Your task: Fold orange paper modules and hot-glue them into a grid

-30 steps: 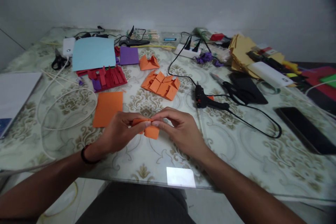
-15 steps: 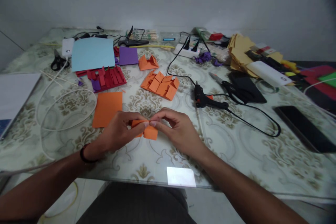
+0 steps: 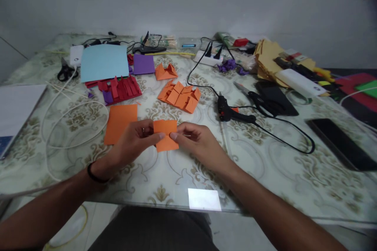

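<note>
A small folded piece of orange paper (image 3: 165,126) is held up between both hands, just above the table. My left hand (image 3: 135,139) pinches its left side, thumb on the front face. On its right side, my right hand (image 3: 198,141) grips it the same way, the two thumbs nearly meeting at the middle. A flat orange sheet (image 3: 120,119) lies beside my left hand. Beyond the hands are a folded orange piece (image 3: 181,96) and a smaller one (image 3: 165,71).
Red folded strips (image 3: 123,88), a light blue sheet (image 3: 104,62) and a purple square (image 3: 143,64) lie back left. A glue gun (image 3: 225,110), scissors (image 3: 262,102) and a phone (image 3: 341,143) are on the right. A white cable (image 3: 78,102) loops at left.
The small orange paper has been raised and tilted up, so more of its face shows above the thumbs. Both hands still hold it.
</note>
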A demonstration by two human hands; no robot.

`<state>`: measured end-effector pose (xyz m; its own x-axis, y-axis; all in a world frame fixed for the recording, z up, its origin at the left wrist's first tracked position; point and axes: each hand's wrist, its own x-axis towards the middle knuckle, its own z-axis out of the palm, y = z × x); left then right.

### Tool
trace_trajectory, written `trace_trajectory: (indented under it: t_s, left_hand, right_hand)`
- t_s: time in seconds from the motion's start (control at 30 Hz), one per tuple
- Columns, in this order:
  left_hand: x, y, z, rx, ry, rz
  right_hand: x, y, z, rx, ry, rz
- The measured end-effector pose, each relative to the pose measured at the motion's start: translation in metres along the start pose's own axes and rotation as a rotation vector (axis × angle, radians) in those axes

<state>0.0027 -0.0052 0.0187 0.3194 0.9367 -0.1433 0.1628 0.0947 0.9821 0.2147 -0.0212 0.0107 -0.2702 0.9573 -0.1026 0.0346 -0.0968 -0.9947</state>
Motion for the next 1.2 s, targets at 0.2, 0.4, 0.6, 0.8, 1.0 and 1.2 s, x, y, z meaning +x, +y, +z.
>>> trace_trajectory:
  t_s: [0.2, 0.4, 0.6, 0.8, 1.0, 1.2]
  left_hand:
    - [-0.002, 0.000, 0.002, 0.002, -0.097, -0.039]
    - [-0.006, -0.001, 0.007, 0.015, -0.051, -0.011]
    - [-0.010, 0.000, 0.008, 0.026, -0.035, -0.025]
    - [-0.008, 0.003, 0.008, -0.048, -0.050, -0.023]
    - [-0.007, 0.007, 0.009, -0.062, -0.034, -0.019]
    - [-0.009, 0.003, 0.009, 0.038, -0.048, 0.011]
  right_hand:
    - [0.000, 0.002, 0.004, 0.031, -0.003, 0.017]
    - [-0.004, 0.004, 0.009, 0.045, 0.044, -0.012]
    - [-0.006, 0.001, 0.007, 0.101, 0.043, -0.041]
    - [-0.005, -0.001, 0.005, -0.009, 0.069, -0.066]
    - [-0.004, 0.000, 0.007, -0.016, 0.049, -0.036]
    - [-0.003, 0.005, 0.010, -0.039, 0.024, -0.028]
